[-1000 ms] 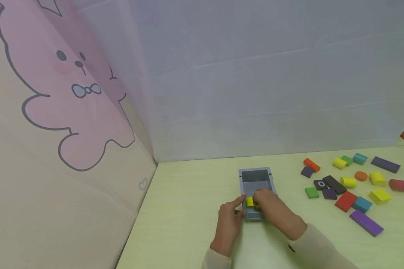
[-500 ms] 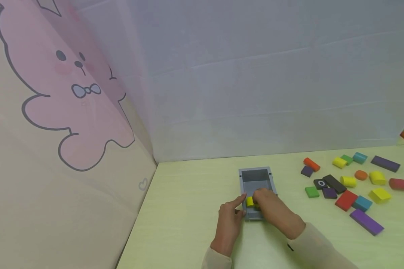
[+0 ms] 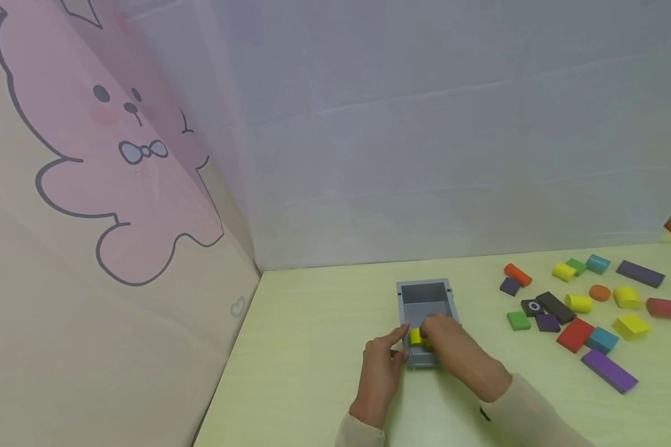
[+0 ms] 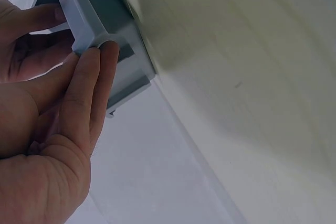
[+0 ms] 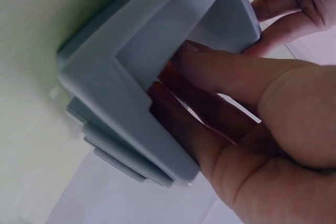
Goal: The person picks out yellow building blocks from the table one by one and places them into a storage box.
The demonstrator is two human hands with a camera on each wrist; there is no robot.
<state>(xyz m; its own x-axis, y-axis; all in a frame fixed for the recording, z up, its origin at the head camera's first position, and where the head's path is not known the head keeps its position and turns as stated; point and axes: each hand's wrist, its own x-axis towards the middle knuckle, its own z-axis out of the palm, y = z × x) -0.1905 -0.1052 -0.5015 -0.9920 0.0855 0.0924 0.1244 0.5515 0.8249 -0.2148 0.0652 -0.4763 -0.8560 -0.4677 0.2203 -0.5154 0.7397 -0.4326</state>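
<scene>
Nothing visibly moved | left grip (image 3: pixel 378 371) unclenched against box (image 3: pixel 424 292) | right grip (image 3: pixel 458 352), hold unclear, half-hides yellow block (image 3: pixel 415 336)

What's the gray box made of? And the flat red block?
The gray box looks like plastic, smooth and matte, with molded-looking edges. The flat red block could be painted wood or plastic; its color is even, but it's too small to tell.

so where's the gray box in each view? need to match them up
Head: gray box, lower half, right of center.
Left wrist: gray box, upper left, cut off by the top edge.
Right wrist: gray box, upper left to center, top cut off.
Shared landmark: left hand, touching the box.
</scene>
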